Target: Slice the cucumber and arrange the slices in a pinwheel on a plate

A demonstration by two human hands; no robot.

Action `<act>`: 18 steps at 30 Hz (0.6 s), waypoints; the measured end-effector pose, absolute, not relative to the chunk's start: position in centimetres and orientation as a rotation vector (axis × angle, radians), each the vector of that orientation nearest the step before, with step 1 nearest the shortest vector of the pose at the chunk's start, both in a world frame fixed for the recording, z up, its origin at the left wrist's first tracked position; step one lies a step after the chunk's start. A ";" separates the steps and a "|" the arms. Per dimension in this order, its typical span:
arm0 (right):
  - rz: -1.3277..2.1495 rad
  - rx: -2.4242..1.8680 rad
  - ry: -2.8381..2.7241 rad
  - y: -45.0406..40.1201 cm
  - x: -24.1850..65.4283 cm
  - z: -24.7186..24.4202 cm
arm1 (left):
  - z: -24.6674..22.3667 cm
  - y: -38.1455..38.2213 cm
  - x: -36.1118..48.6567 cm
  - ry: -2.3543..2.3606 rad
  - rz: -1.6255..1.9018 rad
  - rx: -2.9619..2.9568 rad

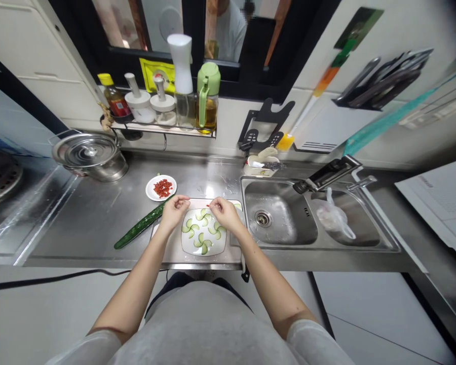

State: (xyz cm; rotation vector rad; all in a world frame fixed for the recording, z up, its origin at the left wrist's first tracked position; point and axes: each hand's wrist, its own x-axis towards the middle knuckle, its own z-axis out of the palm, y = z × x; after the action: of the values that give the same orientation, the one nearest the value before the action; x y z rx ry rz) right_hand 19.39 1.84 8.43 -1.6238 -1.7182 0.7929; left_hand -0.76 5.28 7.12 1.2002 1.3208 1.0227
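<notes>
Just above a white plate, my right hand pinches a small red goji berry between thumb and fingertips. My left hand is closed in a pinch at the plate's upper left; what it holds, if anything, is too small to make out. Cucumber slices lie on the plate in several pinwheel shapes. Beneath it is a pale cutting board. A white dish of red goji berries stands beyond my left hand. A whole cucumber lies slantwise left of the board, partly behind that hand.
A knife rests at the board's right side, its handle over the counter edge. To the right is a double sink with a faucet and a plastic bag. A lidded pot stands left, below a rack of bottles.
</notes>
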 end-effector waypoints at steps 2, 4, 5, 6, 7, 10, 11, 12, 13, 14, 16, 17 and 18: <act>0.862 -1.695 -1.772 2.5 20.0 7.1 | 6.0 5.9 -1.2 1.477 0.954 1.380; 0.923 -1.771 -1.817 3.1 20.1 5.7 | 4.9 6.0 -0.9 1.548 0.793 1.540; 0.950 -1.808 -1.836 3.3 19.9 5.1 | 4.4 6.0 -0.6 1.555 0.702 1.606; 0.968 -1.849 -1.851 3.4 19.7 4.5 | 4.0 5.9 -0.3 1.556 0.618 1.663; 0.979 -1.894 -1.862 3.5 19.4 4.0 | 3.6 5.7 0.1 1.557 0.546 1.709; 0.982 -2.012 -1.881 3.7 18.6 2.9 | 3.1 5.5 1.2 1.590 0.398 1.809; 0.978 -2.036 -1.887 3.7 18.4 2.6 | 3.0 5.5 1.4 1.603 0.367 1.831; 0.975 -2.051 -1.895 3.8 18.2 2.4 | 3.0 5.6 1.6 1.614 0.339 1.848; 0.972 -2.062 -1.903 3.8 18.1 2.2 | 2.9 5.6 1.7 1.621 0.313 1.863; 0.969 -2.072 -1.911 3.8 18.0 2.0 | 2.9 5.7 1.8 1.626 0.289 1.876; 0.963 -2.099 -1.922 3.9 17.8 1.7 | 2.9 5.9 2.0 1.637 0.247 1.900; 0.961 -2.114 -1.922 3.9 17.7 1.6 | 2.9 6.0 2.1 1.642 0.227 1.911; 0.960 -2.126 -1.920 3.9 17.7 1.5 | 2.9 6.0 2.2 1.644 0.209 1.921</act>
State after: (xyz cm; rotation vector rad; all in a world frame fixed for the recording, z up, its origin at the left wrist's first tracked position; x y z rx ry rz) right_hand 17.67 3.94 1.49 -2.1260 -1.9201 0.9597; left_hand 2.25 6.01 2.85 1.9207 1.6445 0.2090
